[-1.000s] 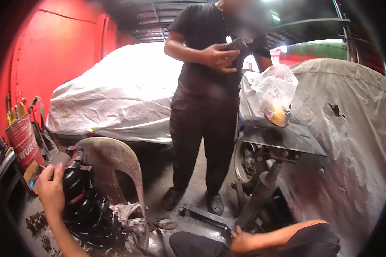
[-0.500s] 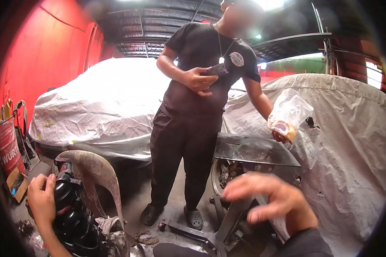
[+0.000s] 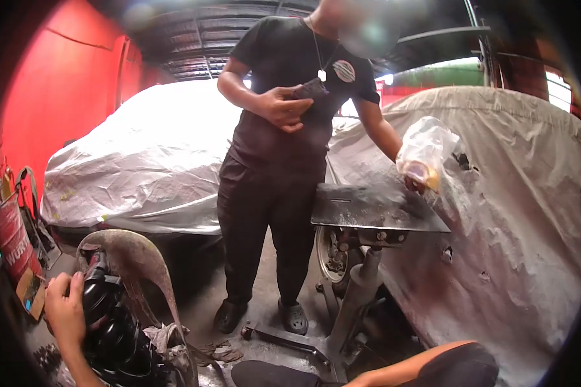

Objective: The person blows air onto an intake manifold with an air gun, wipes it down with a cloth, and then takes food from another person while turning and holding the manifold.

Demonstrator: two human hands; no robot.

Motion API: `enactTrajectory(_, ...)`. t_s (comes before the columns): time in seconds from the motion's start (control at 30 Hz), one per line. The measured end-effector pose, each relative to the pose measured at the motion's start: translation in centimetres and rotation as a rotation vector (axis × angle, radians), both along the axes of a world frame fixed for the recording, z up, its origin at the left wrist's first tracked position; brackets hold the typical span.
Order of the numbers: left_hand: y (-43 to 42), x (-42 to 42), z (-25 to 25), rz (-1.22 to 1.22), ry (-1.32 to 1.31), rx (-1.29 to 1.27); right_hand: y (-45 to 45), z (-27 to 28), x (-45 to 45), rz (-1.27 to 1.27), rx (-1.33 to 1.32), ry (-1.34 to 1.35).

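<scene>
At the lower left, my left hand [image 3: 64,309] is closed, with its fingers curled at the upper edge of a glossy black ribbed engine part [image 3: 103,300]. The part stands upright against a worn, curved chair back [image 3: 142,255]. Of my right arm only the forearm and dark sleeve show at the bottom edge; the hand itself is out of sight. Facing me, a person in dark clothes [image 3: 274,161] holds a dark phone-like object [image 3: 313,89] in one hand. Their other hand has a clear plastic bag [image 3: 429,145] with something yellowish and purple inside.
A metal plate [image 3: 381,209] on a stand [image 3: 355,297] is in front of the person, its base legs spreading over the floor. Two large covered shapes, one white [image 3: 142,161] and one grey [image 3: 516,187], flank them. A red drum [image 3: 16,235] stands at far left.
My right hand has dropped down out of view from its raised place near the metal plate. The bag is slightly lower over the plate. My left hand stays at the black part.
</scene>
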State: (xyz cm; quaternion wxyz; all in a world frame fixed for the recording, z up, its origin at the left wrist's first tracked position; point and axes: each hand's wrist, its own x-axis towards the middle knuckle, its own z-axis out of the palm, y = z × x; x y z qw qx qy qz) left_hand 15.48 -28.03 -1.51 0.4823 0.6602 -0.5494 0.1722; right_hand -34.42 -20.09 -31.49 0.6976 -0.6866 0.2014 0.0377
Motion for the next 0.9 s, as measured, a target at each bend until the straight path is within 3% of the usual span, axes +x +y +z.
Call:
enactTrajectory(0.03,-0.2,0.6,-0.1,-0.024,0.025,0.011,0.9,-3.0,-3.3,-0.143,-0.125,-0.023)
enactTrajectory(0.07,-0.5,1.0,-0.4,-0.047,0.055,0.028,2.6,-2.9,-5.4,-0.318,-0.093,0.150)
enactTrajectory(0.1,-0.8,1.6,-0.8,-0.074,0.053,-0.001,3.6,-2.4,-7.6,-0.464,0.020,0.354)
enactTrajectory(0.13,0.1,0.8,0.5,-0.008,0.080,0.147,4.9,-1.4,-9.2,-0.584,0.178,0.478)
enactTrajectory(0.2,-1.1,3.3,-1.2,-0.093,0.062,0.051,6.9,0.5,-11.2,-0.743,0.394,0.561)
enactTrajectory(0.23,-2.1,5.1,-2.4,-0.028,-0.100,-0.112,7.5,1.5,-11.8,-0.797,0.460,0.578)
enactTrajectory(0.3,-2.2,6.8,-3.2,-0.063,0.031,0.015,8.4,3.8,-12.2,-0.868,0.560,0.607)
enactTrajectory(0.47,1.1,-1.2,1.7,-0.082,0.042,0.096,7.1,9.1,-10.0,-0.765,0.630,0.653)
enactTrajectory(0.6,0.9,-1.6,1.7,-0.025,-0.009,0.129,2.8,14.6,-3.8,-0.306,0.398,0.623)
enactTrajectory(0.67,0.5,-2.0,1.4,-0.040,-0.016,0.126,0.0,18.0,1.0,0.092,0.116,0.431)
enactTrajectory(0.73,0.5,-3.3,0.6,-0.095,0.022,0.083,-2.0,18.3,5.0,0.435,0.171,0.053)
enactTrajectory(0.87,0.8,-6.6,-2.1,-0.281,0.248,-0.050,-3.1,14.6,11.3,-0.406,1.040,-0.623)
enactTrajectory(0.9,0.8,-7.3,-2.3,-0.333,0.310,-0.103,-4.1,13.6,11.6,-0.522,1.061,-0.619)
